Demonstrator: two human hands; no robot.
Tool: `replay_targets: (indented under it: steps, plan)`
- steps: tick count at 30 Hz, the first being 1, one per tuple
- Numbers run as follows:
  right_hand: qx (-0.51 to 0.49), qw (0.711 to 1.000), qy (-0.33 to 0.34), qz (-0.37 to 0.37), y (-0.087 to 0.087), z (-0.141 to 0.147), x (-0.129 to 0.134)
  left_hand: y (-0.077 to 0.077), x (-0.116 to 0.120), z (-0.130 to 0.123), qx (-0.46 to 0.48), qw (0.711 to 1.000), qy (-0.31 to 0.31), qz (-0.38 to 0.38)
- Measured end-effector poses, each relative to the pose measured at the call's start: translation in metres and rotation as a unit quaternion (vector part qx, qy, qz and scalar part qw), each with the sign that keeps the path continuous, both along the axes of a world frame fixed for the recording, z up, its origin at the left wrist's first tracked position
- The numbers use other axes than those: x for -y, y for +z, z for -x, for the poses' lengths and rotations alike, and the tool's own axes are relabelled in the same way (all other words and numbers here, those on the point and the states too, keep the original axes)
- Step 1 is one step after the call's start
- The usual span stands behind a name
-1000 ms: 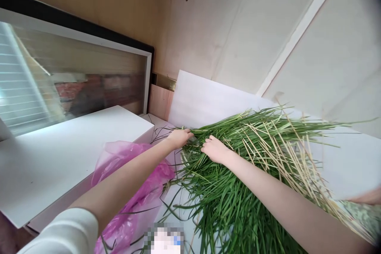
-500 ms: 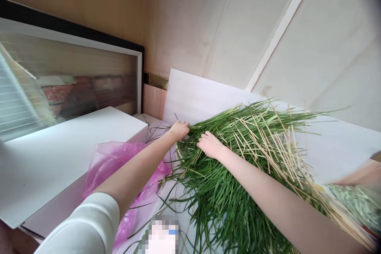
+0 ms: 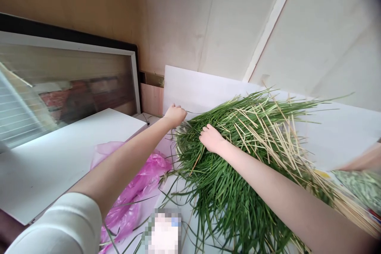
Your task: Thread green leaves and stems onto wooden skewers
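A large heap of long green grass blades mixed with dry straw-coloured stems point(image 3: 208, 182) lies across a white board. My left hand point(image 3: 175, 115) is curled at the heap's upper left edge, with a thin dark blade running out of it. My right hand point(image 3: 210, 138) rests on top of the heap, its fingers pressed among the blades and its thumb hidden. A small grey, shiny bit point(image 3: 184, 127) shows at the heap's edge just below my left hand; I cannot tell what it is.
A pink plastic bag point(image 3: 131, 196) lies crumpled left of the heap, below my left arm. A white shelf top point(image 3: 59, 166) stands left, with a framed glass pane point(image 3: 80, 83) behind it. A white panel point(image 3: 202, 91) leans against a plywood wall. Another person's forearm point(image 3: 361, 158) enters at right.
My left hand has risen a little off the heap's edge towards the white panel. My right hand stays on the heap, and the view has tilted slightly.
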State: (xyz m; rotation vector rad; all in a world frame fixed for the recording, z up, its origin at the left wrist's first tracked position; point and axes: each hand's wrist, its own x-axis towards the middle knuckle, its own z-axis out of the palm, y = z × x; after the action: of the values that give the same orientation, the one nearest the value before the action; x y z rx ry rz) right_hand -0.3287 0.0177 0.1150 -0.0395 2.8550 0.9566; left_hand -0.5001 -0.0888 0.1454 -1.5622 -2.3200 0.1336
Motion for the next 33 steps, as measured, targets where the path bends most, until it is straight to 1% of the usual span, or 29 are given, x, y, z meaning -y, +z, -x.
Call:
replay_targets:
  steps: [2,4,5,7,10,13,15,19,21,24,28,33]
  plan:
    - [-0.011,1.0,0.0,0.01,0.004,-0.001,-0.002,0.015,-0.002,0.004,-0.007,1.0,0.005,-0.01]
    - [-0.02,1.0,0.003,0.022,0.008,-0.002,-0.004,0.024,-0.002,0.009,-0.012,1.0,0.018,-0.017]
    - [-0.023,0.999,0.006,0.028,0.01,-0.002,-0.004,0.027,-0.002,0.012,-0.013,0.999,0.027,-0.02]
    - [-0.027,0.999,0.012,0.037,0.01,-0.003,-0.005,0.025,0.0,0.015,-0.011,0.999,0.04,-0.02]
    - [-0.022,0.998,0.023,0.05,0.003,-0.003,-0.001,0.01,0.003,0.011,0.0,0.999,0.033,-0.008]
    - [-0.002,0.997,0.036,0.063,-0.007,-0.003,0.009,-0.01,0.008,-0.002,0.014,1.0,-0.004,-0.002]
    - [0.009,0.996,0.053,0.068,-0.013,-0.002,0.018,-0.021,0.016,-0.012,0.022,0.999,-0.024,-0.012]
    - [0.027,0.992,0.099,0.078,-0.03,0.006,0.032,-0.032,0.037,-0.022,0.033,0.997,-0.05,-0.042]
    - [0.038,0.99,0.104,0.085,-0.039,0.011,0.034,-0.035,0.048,-0.023,0.038,0.996,-0.056,-0.055]
    - [0.037,0.992,0.086,0.09,-0.051,0.015,0.027,-0.041,0.062,-0.022,0.044,0.995,-0.057,-0.069]
    - [0.025,0.994,0.062,0.084,-0.057,0.008,0.005,-0.053,0.075,-0.025,0.047,0.994,-0.08,-0.065]
    - [0.022,0.996,0.051,0.073,-0.057,-0.006,-0.017,-0.078,0.083,-0.037,0.052,0.988,-0.143,-0.019]
